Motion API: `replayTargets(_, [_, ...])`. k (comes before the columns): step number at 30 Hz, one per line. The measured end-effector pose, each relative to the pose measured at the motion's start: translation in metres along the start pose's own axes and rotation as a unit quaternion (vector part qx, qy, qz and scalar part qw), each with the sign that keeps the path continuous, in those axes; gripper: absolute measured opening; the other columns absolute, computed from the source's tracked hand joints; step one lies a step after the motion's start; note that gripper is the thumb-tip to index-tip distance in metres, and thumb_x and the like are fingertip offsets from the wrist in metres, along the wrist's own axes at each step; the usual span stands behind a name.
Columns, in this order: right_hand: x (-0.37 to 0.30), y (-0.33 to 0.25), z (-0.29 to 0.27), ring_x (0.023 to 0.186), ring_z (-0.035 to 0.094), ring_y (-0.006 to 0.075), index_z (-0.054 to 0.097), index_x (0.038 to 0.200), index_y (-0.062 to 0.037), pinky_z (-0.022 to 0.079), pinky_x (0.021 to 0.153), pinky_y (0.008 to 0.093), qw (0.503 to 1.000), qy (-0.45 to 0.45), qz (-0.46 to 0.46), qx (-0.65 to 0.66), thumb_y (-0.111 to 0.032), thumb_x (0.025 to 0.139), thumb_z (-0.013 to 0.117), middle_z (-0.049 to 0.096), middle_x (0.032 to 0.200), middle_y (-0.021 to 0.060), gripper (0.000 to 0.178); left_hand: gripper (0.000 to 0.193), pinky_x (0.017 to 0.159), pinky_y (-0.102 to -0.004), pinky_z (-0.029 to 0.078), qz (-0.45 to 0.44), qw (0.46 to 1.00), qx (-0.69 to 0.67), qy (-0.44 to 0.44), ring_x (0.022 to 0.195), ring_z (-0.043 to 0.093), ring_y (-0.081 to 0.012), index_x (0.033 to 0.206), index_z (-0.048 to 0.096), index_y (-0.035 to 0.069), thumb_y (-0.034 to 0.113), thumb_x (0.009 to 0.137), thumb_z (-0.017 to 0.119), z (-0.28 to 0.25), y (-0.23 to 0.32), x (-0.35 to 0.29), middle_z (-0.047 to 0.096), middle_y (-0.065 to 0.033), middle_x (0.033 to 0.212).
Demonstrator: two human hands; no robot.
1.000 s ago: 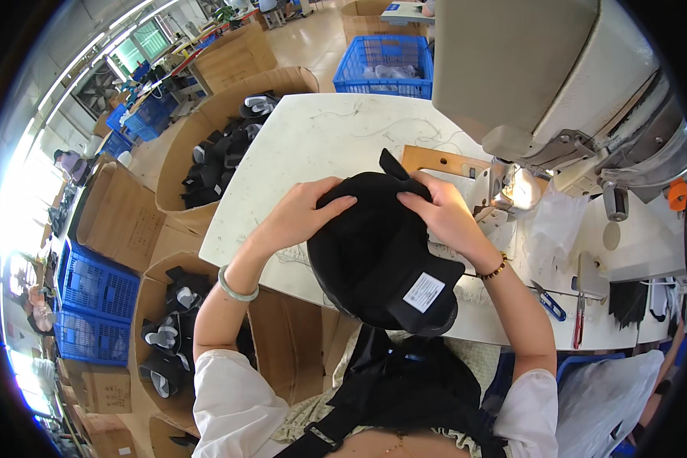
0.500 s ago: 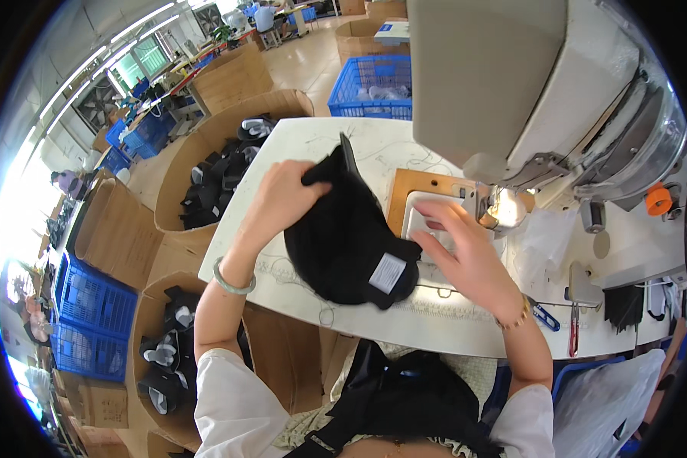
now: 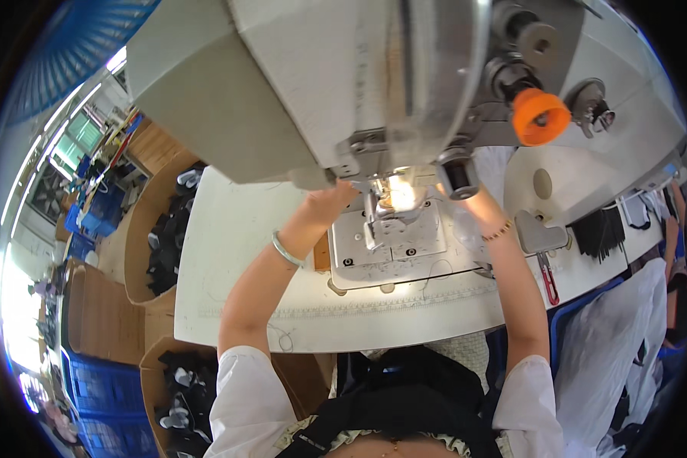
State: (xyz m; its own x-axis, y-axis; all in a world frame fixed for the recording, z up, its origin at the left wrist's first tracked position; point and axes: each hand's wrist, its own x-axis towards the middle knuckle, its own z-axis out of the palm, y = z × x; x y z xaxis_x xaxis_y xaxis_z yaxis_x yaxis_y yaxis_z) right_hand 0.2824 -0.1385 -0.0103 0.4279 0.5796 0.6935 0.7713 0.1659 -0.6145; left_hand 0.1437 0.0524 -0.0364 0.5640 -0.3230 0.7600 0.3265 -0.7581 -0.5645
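In the head view, the pale head of a sewing machine (image 3: 313,69) stands over the white table (image 3: 233,267) and covers much of what lies beyond it. The left hand (image 3: 333,200) reaches in from the left, its fingers lost behind the machine; the right hand (image 3: 478,208) reaches in from the other side, mostly covered by a dark cylindrical knob (image 3: 459,174) and the machine's body. How far open either hand is, and whether it has hold of anything, cannot be told. Between the forearms, the presser foot (image 3: 371,221) stands over a metal plate (image 3: 393,248); lamp glare washes out the parts just behind it.

To the left, a cardboard box (image 3: 139,252), partly covered by the table, contains dark pieces (image 3: 172,240) too jumbled to separate. A lower box (image 3: 153,374), cut off at the bottom edge, contains black pieces with grey-white parts (image 3: 182,389). Beside it, blue crates (image 3: 107,382) are stacked, their contents unclear. At the right, translucent plastic sheeting (image 3: 607,351) hangs over a blue rim (image 3: 561,313), concealing what is beneath. A blue ribbed disc (image 3: 84,49) is cropped at upper left.
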Motion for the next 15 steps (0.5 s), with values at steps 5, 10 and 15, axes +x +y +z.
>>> replayTargets(5, [0.007,0.014,0.017,0.070,0.057,0.0346,0.050,0.091,0.0065,0.044,0.061,0.0382,0.991,-0.095,0.075,-0.064,-0.011,0.065,0.067,0.057,0.083,0.0215,0.035,0.031,0.090,-0.0413,0.044,-0.086,0.950,-0.295,-0.051,0.102,0.057,-0.0286,0.108,0.063,0.007,0.008,0.076,0.061,-0.010,-0.007,0.009,0.062,-0.0102,0.108])
replayTargets(10, [-0.001,-0.004,0.019,0.061,0.054,0.0322,0.049,0.081,0.0035,0.042,0.056,0.0382,0.993,0.091,-0.061,0.039,-0.004,0.070,0.064,0.054,0.072,0.0171,0.020,0.031,0.075,-0.0436,0.048,-0.148,0.936,-0.300,-0.109,0.087,0.059,-0.0334,0.103,0.059,0.001,0.001,0.071,0.060,-0.034,-0.008,0.011,0.061,-0.0151,0.097])
replayTargets(15, [-0.014,-0.027,-0.004,0.064,0.057,0.0275,0.052,0.083,0.0024,0.043,0.058,0.0353,0.997,0.052,-0.059,-0.022,0.000,0.074,0.063,0.055,0.079,0.0137,0.015,0.007,0.058,-0.0415,0.046,-0.104,0.953,-0.280,-0.038,0.064,0.057,-0.0341,0.075,0.058,0.003,0.002,0.069,0.062,-0.049,-0.002,0.008,0.059,-0.0138,0.070])
